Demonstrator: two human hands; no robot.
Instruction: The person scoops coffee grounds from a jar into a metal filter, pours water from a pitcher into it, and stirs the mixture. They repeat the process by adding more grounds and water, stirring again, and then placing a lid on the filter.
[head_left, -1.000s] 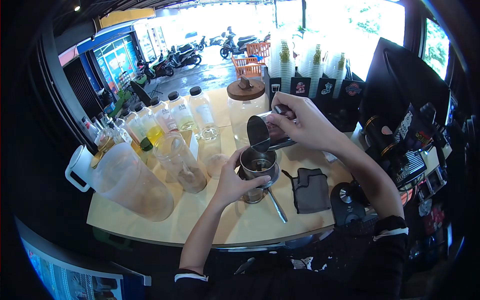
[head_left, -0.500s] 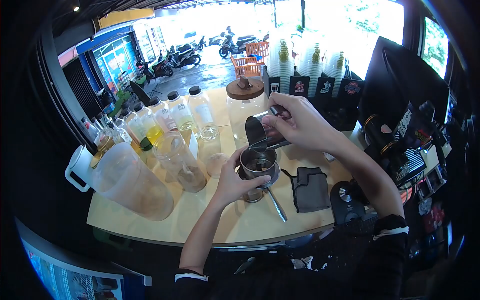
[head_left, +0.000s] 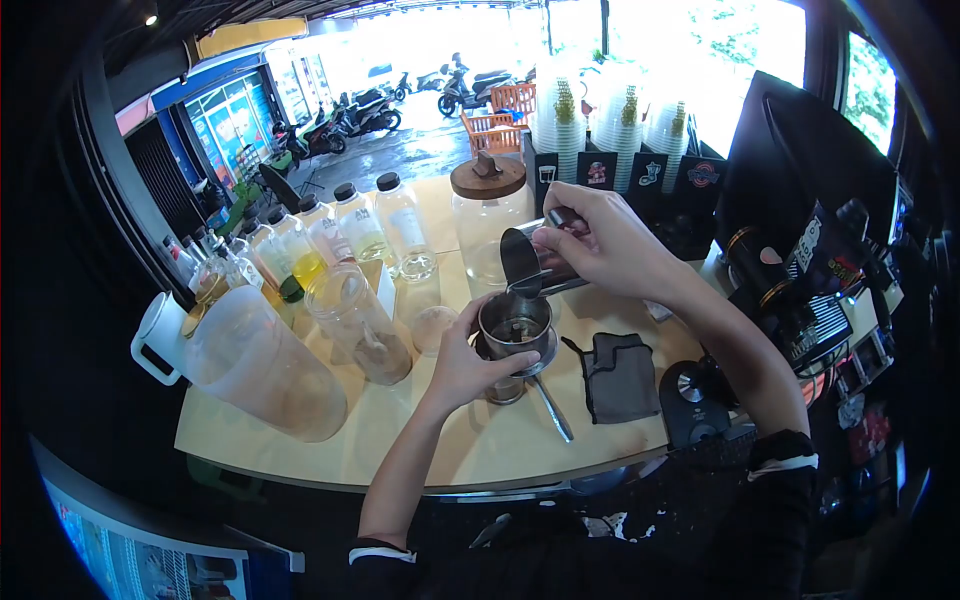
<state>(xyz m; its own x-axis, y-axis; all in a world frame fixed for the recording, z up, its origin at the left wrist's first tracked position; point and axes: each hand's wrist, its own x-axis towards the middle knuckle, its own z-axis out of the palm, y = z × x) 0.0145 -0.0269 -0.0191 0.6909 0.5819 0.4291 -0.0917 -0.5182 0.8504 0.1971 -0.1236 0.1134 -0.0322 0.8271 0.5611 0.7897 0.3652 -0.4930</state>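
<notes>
A round metal cup (head_left: pixel 516 325) sits on top of a small glass, and my left hand (head_left: pixel 468 362) is closed around its rim and side. My right hand (head_left: pixel 607 245) grips the handle of a metal pitcher (head_left: pixel 522 262), tilted with its spout just above the cup. A thin stream seems to run from the spout into the cup, where dark contents show. The handle of a spoon (head_left: pixel 552 408) sticks out beside the glass base. To the right lies a folded dark cloth (head_left: pixel 620 378).
A large pitcher (head_left: pixel 265 360) and an open jar (head_left: pixel 360 325) stand left. Capped bottles (head_left: pixel 405 228) line the back left. Behind the cup is a wooden-lidded jar (head_left: pixel 490 215). A black scale-like device (head_left: pixel 697 405) sits right, stacked cups (head_left: pixel 618 125) at the back.
The pitcher in my right hand has shifted slightly to the right and its spout opening has turned a little. My left hand stays on the cup.
</notes>
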